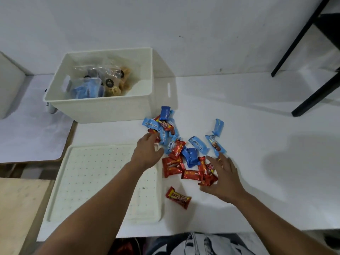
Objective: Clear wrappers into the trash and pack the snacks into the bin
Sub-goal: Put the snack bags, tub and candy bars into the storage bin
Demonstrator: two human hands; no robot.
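Observation:
A heap of blue snack packs and red snack packs lies on the white table in front of the white bin. My left hand reaches into the heap's left side, fingers spread over a blue pack and a red one. At the heap's right edge my right hand rests with spread fingers on red packs. A single red pack lies apart, nearer to me. The bin holds clear bags of snacks and a blue-filled container.
The bin's white dotted lid lies flat under my left forearm. Black chair legs stand at the back right. A lower table with a white sheet is on the left, and a white wall rises behind.

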